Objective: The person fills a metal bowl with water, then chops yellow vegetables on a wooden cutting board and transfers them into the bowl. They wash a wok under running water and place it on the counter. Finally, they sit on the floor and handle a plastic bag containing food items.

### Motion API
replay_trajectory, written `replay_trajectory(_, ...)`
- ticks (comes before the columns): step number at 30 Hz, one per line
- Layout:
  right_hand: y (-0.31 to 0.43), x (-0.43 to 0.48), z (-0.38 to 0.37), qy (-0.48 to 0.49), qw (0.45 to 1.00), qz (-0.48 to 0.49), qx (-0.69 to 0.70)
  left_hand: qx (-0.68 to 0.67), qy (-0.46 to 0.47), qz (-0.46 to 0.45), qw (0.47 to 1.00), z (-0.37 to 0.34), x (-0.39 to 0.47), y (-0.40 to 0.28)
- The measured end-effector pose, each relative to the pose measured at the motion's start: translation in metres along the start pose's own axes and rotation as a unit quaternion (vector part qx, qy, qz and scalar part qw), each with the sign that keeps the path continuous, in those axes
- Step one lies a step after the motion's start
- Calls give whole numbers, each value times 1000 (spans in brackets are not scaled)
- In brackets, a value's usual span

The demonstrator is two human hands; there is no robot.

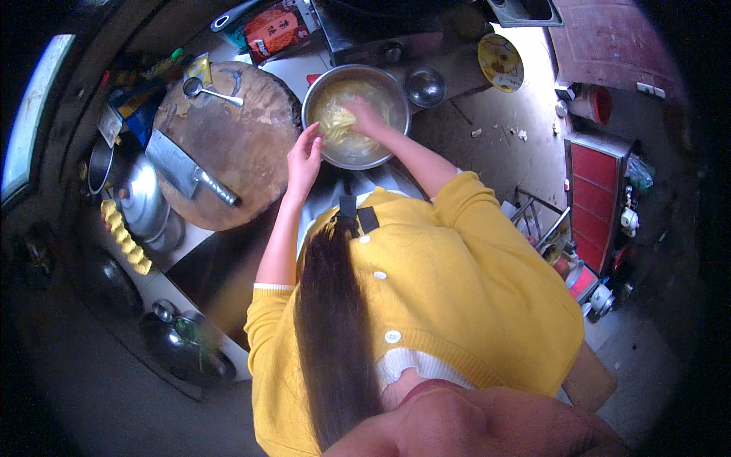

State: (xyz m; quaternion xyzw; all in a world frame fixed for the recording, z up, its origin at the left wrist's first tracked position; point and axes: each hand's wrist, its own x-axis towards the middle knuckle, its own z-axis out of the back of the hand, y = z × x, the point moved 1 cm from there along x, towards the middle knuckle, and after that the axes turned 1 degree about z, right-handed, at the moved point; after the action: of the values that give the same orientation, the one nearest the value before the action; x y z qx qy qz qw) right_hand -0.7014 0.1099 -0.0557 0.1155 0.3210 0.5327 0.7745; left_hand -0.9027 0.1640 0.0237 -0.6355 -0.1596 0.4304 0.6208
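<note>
A round stainless steel basin is in front of me, with pale yellow cut strips in cloudy liquid. My right hand reaches down into the basin among the strips. Its fingertips are partly hidden, so whether they grasp any strips is unclear. At the basin's left rim, my left hand rests with thumb and fingers on the edge. Just left of the basin is a thick round wooden chopping board. A cleaver with a metal handle lies on it, and a metal spoon is near its far edge.
A small metal bowl is right of the basin, with a yellow patterned plate farther right. Behind the board lies a red printed package. A lidded metal pot and a yellow wavy-edged object are at the left.
</note>
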Motion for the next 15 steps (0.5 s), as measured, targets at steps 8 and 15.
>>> replay_trajectory(8, 6, -27, 45, -78, 996, 44, -21, -14, -43, -31, 999, 9, -6, -3)
replay_trajectory(15, 21, -9, -1, -75, 986, 35, -146, 26, -51, -43, 997, 8, -8, 1)
